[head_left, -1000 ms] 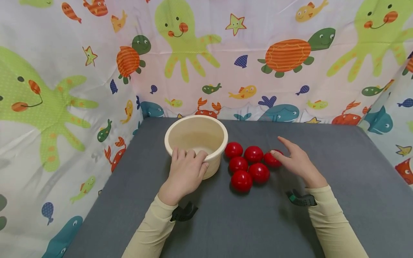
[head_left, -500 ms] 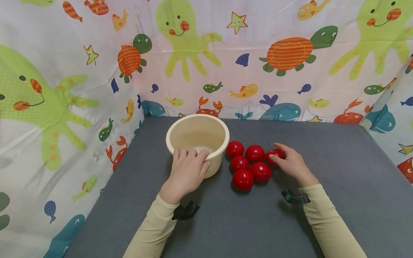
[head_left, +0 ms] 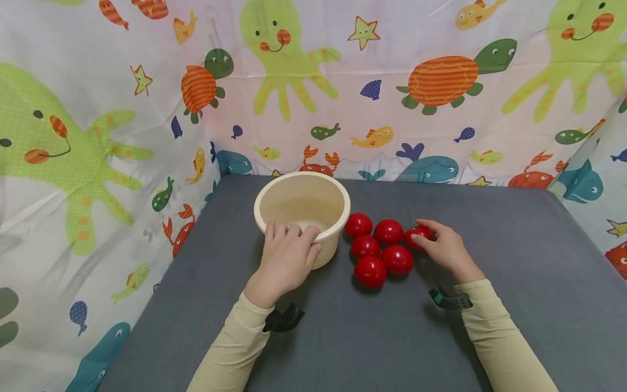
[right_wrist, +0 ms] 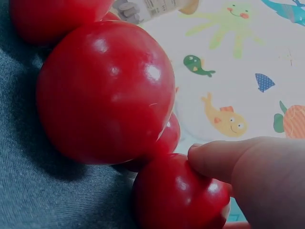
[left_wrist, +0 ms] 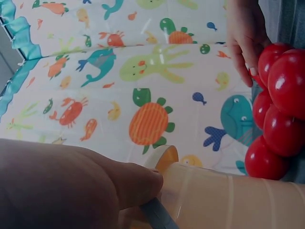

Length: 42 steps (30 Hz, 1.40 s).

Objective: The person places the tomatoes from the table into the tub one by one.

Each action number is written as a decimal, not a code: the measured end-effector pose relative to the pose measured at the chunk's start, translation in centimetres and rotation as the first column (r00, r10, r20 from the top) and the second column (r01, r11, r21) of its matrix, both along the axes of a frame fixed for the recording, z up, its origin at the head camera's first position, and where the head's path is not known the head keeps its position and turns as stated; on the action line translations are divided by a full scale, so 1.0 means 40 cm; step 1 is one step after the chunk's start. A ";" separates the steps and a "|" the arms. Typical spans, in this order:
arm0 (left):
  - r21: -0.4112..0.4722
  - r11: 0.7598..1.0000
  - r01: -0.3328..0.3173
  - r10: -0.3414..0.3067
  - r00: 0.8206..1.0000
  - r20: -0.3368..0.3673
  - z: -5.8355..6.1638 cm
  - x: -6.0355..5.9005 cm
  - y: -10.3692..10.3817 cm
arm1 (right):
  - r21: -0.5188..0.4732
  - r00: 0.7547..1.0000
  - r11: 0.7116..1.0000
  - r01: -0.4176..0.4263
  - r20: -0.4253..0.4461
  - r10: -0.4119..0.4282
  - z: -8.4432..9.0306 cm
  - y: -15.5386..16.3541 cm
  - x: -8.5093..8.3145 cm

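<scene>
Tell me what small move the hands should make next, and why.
I'd suggest the right hand gently lift the rightmost red object toward the cream tub: it grips that object, while the left hand holds the tub, and nothing red shows inside.

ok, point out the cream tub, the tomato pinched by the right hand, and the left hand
cream tub (head_left: 302, 202): head view, on its inner far wall
pinched tomato (right_wrist: 175, 193): right wrist view, on its side facing the camera
left hand (head_left: 286, 264): head view, on its back
</scene>
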<state>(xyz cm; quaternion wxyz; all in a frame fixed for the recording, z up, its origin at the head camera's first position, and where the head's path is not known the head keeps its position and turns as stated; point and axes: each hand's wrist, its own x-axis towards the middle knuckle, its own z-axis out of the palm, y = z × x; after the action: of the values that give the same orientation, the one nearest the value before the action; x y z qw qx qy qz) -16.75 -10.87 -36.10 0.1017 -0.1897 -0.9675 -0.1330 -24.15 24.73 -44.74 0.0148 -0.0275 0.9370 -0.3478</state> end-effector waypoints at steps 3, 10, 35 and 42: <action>-0.006 1.000 0.001 -0.001 1.000 -0.006 0.001 -0.001 0.000 | -0.013 1.000 1.000 0.002 0.004 -0.002 0.002 0.001 -0.001; -0.012 1.000 0.003 -0.003 1.000 -0.004 0.002 -0.001 0.000 | -0.030 1.000 0.999 0.014 0.000 -0.014 0.014 0.009 0.003; -0.016 1.000 -0.008 0.007 1.000 -0.028 -0.002 -0.003 0.002 | -0.049 0.982 0.998 -0.041 -0.184 0.031 0.346 -0.128 -0.015; -0.006 1.000 -0.001 0.001 0.999 -0.039 -0.001 -0.001 0.002 | -0.056 0.967 0.987 -0.151 -0.215 0.135 0.410 -0.247 -0.029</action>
<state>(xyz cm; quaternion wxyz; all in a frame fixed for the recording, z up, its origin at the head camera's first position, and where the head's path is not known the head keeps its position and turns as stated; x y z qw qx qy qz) -16.79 -10.80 -36.14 0.1198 -0.1920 -0.9658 -0.1262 -25.31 14.85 -28.33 -0.0605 -0.1323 0.9157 -0.3746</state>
